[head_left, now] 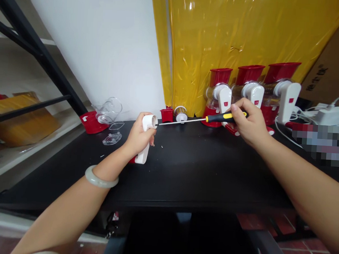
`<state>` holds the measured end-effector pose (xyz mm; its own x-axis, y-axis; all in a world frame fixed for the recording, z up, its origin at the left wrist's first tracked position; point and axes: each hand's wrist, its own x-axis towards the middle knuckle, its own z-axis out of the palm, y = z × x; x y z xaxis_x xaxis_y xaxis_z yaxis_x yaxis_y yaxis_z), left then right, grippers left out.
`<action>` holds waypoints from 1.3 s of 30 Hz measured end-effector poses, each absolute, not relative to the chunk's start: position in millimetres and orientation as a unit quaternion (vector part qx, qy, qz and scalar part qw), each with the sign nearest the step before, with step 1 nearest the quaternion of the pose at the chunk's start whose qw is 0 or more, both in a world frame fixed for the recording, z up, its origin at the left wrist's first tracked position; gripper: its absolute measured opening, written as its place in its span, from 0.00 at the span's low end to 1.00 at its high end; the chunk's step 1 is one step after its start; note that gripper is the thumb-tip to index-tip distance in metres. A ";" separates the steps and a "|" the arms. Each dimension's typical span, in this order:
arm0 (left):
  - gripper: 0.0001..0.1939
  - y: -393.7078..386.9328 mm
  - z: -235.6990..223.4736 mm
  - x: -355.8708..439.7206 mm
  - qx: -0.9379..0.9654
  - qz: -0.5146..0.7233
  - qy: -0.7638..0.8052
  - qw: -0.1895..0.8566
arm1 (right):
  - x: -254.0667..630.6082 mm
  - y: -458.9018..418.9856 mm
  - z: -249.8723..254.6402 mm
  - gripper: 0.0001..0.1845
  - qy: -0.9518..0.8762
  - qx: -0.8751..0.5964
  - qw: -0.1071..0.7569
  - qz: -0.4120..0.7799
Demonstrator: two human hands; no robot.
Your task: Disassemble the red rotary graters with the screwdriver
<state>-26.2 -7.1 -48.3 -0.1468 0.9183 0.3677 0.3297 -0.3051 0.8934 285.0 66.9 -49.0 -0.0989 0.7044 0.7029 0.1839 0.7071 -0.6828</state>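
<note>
My left hand [138,137] is closed around a white plastic handle piece [146,141] with a round open end, held upright over the black table [184,174]. My right hand [248,122] grips a screwdriver [204,119] by its black and yellow handle. The long metal shaft lies level and points left, its tip at the round end of the white piece. A pale bangle sits on my left wrist.
Three red and white grinder units [253,92] stand in a row against yellow plastic sheeting. A small red part [166,114], a metal drum [181,113], a clear cup on a red base [101,117] and clear flat pieces [111,138] lie at the back left. White cables and a charger [328,113] lie at the right.
</note>
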 end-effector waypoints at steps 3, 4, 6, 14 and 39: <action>0.23 -8.3 -45.1 -25.1 0.584 0.549 0.519 0.297 | 285.4 68.4 -48.8 0.17 -0.718 -0.312 0.586 0.210; 0.23 -8.6 -44.2 -25.1 0.581 0.550 0.516 0.306 | 285.4 68.4 -48.4 0.17 -0.721 -0.311 0.584 0.207; 0.22 -8.8 -42.8 -25.8 0.578 0.552 0.510 0.317 | 285.1 68.0 -47.9 0.16 -0.726 -0.314 0.576 0.206; 0.21 -6.6 -39.0 -30.5 0.571 0.570 0.502 0.312 | 283.0 68.8 -50.4 0.11 -0.746 -0.323 0.556 0.175; 0.21 -2.1 -44.3 -31.6 0.573 0.605 0.478 0.278 | 284.8 60.3 -46.1 0.22 -0.740 -0.355 0.505 0.269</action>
<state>-31.6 -2.1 -44.3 -0.1879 0.8840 0.4280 0.2113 -0.3891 0.8966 284.8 60.3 -46.1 -0.2382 0.7959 0.5566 0.2534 0.6042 -0.7554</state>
